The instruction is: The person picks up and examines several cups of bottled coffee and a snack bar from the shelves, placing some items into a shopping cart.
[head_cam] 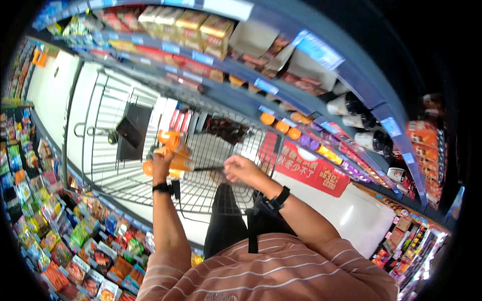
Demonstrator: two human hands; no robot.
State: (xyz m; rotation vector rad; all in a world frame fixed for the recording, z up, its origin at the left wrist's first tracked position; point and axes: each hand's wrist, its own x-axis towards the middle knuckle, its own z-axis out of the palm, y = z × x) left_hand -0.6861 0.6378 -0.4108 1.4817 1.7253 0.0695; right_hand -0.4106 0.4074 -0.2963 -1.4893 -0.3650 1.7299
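My left hand (162, 165) grips one of several orange-capped containers (181, 162) over the wire shopping cart (124, 193). Another orange container (171, 140) is just beyond my fingers. My right hand (243, 171) hovers above the cart's near side, its fingers loosely curled. A thin black bar (209, 168) runs up to those fingertips; whether they hold it is unclear. Inside the cart are a dark flat box (133, 131), red-and-white packages (180, 121) and a dark red-brown package (228, 129), all blurred.
Tall shelving (244, 71) with boxes and jars rises along the right and far side. Colorful packaged goods (75, 233) fill a low display at left. A red floor sign (312, 167) bearing writing lies right of the cart. My legs (228, 218) stand close against it.
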